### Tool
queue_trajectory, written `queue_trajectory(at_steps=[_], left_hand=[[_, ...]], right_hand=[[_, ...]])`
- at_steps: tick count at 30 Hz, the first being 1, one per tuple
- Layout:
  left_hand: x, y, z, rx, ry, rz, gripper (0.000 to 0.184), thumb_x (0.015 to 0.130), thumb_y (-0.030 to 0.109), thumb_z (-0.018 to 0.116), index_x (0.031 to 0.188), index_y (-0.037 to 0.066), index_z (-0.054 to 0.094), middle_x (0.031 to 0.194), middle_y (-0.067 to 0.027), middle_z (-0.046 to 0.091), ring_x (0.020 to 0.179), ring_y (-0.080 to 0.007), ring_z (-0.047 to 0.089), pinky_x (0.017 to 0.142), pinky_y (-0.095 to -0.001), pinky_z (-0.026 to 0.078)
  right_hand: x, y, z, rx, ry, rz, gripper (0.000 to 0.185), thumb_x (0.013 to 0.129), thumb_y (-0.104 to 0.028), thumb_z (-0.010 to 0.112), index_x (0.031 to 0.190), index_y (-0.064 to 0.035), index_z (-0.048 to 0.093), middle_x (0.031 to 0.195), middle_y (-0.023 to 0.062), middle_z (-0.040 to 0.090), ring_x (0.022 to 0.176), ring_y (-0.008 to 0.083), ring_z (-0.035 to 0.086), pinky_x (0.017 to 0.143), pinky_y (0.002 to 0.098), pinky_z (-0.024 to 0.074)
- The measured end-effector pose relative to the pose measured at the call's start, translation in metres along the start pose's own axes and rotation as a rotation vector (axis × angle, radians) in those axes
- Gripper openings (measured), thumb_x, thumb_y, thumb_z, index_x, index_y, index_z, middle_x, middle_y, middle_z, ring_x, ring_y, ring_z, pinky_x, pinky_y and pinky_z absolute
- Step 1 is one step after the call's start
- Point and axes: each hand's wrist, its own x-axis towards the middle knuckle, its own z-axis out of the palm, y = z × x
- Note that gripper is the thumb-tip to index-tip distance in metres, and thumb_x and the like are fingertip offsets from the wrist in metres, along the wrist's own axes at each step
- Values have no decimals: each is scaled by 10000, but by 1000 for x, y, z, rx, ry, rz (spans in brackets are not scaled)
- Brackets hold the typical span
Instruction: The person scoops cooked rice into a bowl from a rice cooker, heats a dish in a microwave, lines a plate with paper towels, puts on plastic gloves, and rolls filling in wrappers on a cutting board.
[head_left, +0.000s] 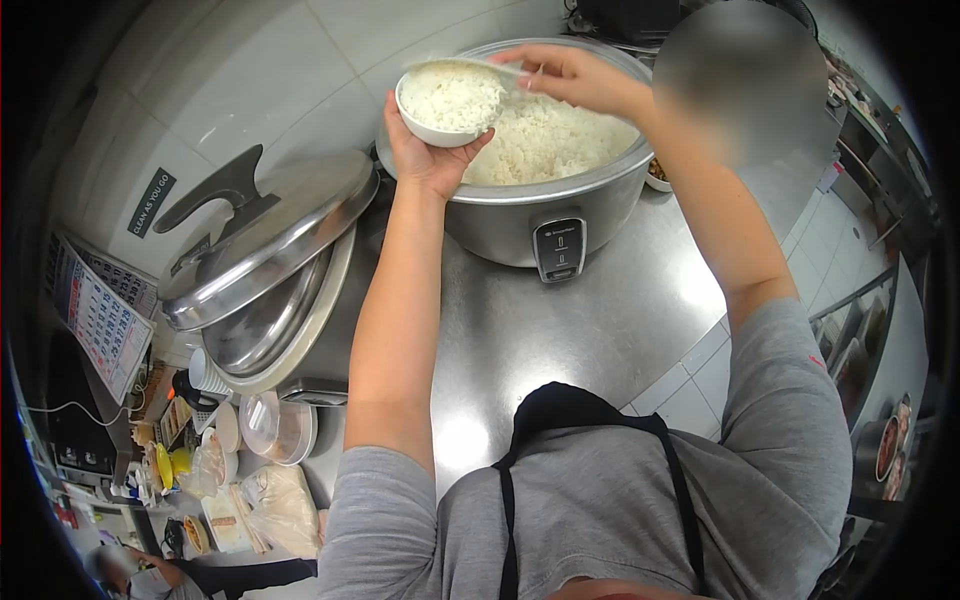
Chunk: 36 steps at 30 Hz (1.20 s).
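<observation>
My left hand [436,160] cups a white bowl [440,136] from below and tilts it a little over the left rim of a large rice cooker [490,210]. White rice [455,97] is heaped in the bowl. In my right hand [570,78] is the handle of a pale rice paddle [470,64], whose blade lies across the top of that heap and is blurred. Cooked rice [560,140] also fills much of the cooker, which stands uncovered beneath both hands.
A metal lid with a dark handle [290,235] leans on a second cooker [330,300] at left. Clear plastic tubs [278,428] and a plastic bag [285,505] lie lower left. A small bowl of brown food [657,176] sits right of the cooker. Another person [150,575] is at bottom left.
</observation>
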Motion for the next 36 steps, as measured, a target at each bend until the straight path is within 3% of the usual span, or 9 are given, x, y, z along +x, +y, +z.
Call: queue_trajectory(at_steps=[5, 7, 10, 16, 18, 28, 31, 33, 36], left_hand=[[2, -1, -2, -86, 8, -5, 647, 868, 564, 293, 1266, 73, 436, 1248, -147, 493, 1084, -396, 526, 739, -446, 550], [6, -2, -10, -109, -49, -21, 647, 865, 562, 298, 1264, 71, 438, 1243, -149, 494, 1088, -405, 520, 733, -441, 556], [3, 0, -8, -138, -76, -33, 645, 861, 556, 311, 1265, 70, 439, 1236, -155, 494, 1098, -430, 505, 716, -430, 566], [9, -4, -18, -252, -40, -43, 648, 853, 551, 346, 1298, 83, 407, 1253, -180, 467, 1095, -465, 490, 704, -428, 577], [11, -3, -22, -258, -82, -40, 649, 852, 547, 354, 1309, 87, 393, 1265, -184, 453, 1098, -467, 485, 712, -427, 580], [6, -2, -11, -213, -39, -25, 641, 851, 541, 353, 1323, 107, 371, 1279, -183, 429, 1098, -436, 496, 752, -410, 580], [0, 0, -10, -196, -102, 54, 654, 844, 562, 340, 1317, 111, 383, 1273, -167, 445, 1085, -435, 508, 724, -431, 578], [-5, 0, -7, -168, -97, 124, 671, 832, 599, 332, 1298, 122, 409, 1269, -142, 462, 1106, -391, 506, 746, -456, 552], [-9, -3, 3, -151, 31, 202, 686, 814, 636, 368, 1276, 133, 431, 1255, -118, 482, 1123, -339, 500, 806, -476, 509]], right_hand=[[0, 13, 9, -115, 92, -261, 394, 905, -230, 527, 1298, -215, 501, 827, -22, 539, 623, 50, 430, 527, 206, 363], [-8, 4, 11, 262, 145, 163, 401, 906, -219, 520, 1305, -192, 494, 816, -14, 531, 603, 37, 426, 507, 194, 347], [-16, -3, 20, 326, 96, 242, 399, 913, -224, 507, 1309, -174, 488, 786, -15, 504, 578, 25, 411, 485, 186, 329], [-2, 6, 33, 248, 33, 129, 376, 921, -208, 503, 1297, -208, 503, 792, -42, 484, 653, 48, 431, 549, 203, 363], [3, 14, 31, -7, 280, -359, 356, 908, -190, 534, 1263, -215, 539, 829, -22, 507, 738, 99, 477, 628, 234, 401], [2, 16, 40, -200, 211, -274, 331, 879, -156, 565, 1206, -204, 587, 877, -5, 524, 837, 145, 507, 725, 261, 425], [-2, 8, 41, -34, 295, -326, 355, 912, -186, 522, 1267, -182, 511, 859, -12, 494, 751, 105, 489, 634, 239, 432], [-19, -19, 39, 833, 277, 361, 397, 938, -207, 473, 1325, -146, 404, 858, -14, 472, 673, 59, 445, 523, 195, 393], [-28, -30, 61, 935, 200, 331, 443, 920, -202, 468, 1337, -111, 350, 867, 10, 448, 641, 68, 430, 484, 203, 367]])
